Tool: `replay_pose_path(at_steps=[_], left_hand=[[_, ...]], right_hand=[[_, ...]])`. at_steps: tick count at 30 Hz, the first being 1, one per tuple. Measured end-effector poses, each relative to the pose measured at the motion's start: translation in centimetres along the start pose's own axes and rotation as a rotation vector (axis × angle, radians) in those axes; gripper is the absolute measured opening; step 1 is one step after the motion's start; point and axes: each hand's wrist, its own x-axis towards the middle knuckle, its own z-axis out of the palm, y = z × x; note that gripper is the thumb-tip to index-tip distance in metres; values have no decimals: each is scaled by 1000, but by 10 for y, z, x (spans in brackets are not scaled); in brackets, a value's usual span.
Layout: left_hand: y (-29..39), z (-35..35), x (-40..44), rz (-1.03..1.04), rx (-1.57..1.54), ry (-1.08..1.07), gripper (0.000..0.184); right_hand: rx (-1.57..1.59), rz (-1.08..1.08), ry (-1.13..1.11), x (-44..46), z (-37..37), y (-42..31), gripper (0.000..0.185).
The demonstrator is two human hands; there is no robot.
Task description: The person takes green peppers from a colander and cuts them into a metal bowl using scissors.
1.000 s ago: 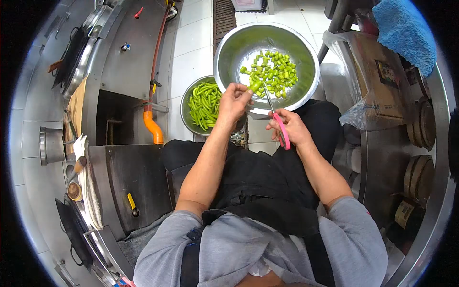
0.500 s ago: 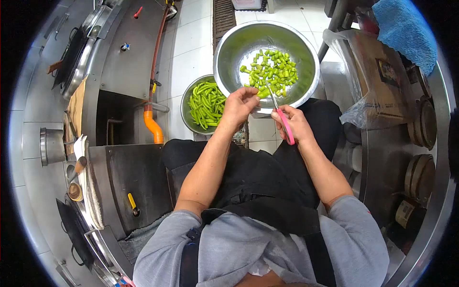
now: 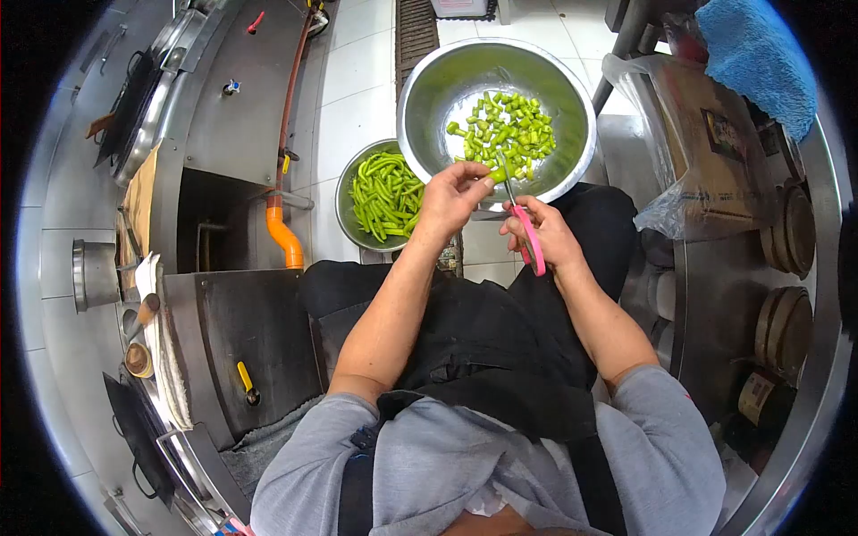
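My left hand [image 3: 454, 198] pinches a short length of green pepper [image 3: 497, 176] at the near rim of the large steel bowl [image 3: 429, 143]. Pink-handled scissors [image 3: 531, 241] are in my right hand [image 3: 547, 236], their blades against the pepper's free end. Inside the large bowl lie many cut green pieces [image 3: 523, 134]. Left of it, the smaller steel bowl [image 3: 344, 210] holds long whole green peppers [image 3: 386, 192], below and left of my left hand.
An orange pipe [image 3: 284, 234] runs beside steel cabinets on the left. At the right, a cardboard box in clear plastic [image 3: 715, 152] stands under a blue towel [image 3: 764, 62]. A floor drain grate [image 3: 416, 36] lies beyond the bowls.
The longer piece of pepper held a second ago is now shorter. The scissors opened and moved slightly, and now meet the pepper again. Both hands stay by the bowl's near rim.
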Motion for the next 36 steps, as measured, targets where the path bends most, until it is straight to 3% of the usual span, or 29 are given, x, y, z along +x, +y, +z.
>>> replay_pose_path(at_steps=[12, 18, 23, 32, 36], left_hand=[[-11, 2, 4, 12, 1, 75, 24], [-13, -9, 13, -24, 166, 145, 23], [-9, -9, 13, 9, -4, 218, 23], [5, 10, 1, -5, -98, 86, 22], [-2, 14, 2, -12, -4, 26, 21]], right_hand=[[-13, 107, 41, -3, 1, -10, 33], [-26, 128, 4, -4, 0, -10, 35], [14, 94, -4, -3, 2, -7, 42], [-11, -35, -78, -1, -1, 3, 46], [55, -41, -7, -2, -2, -2, 44]])
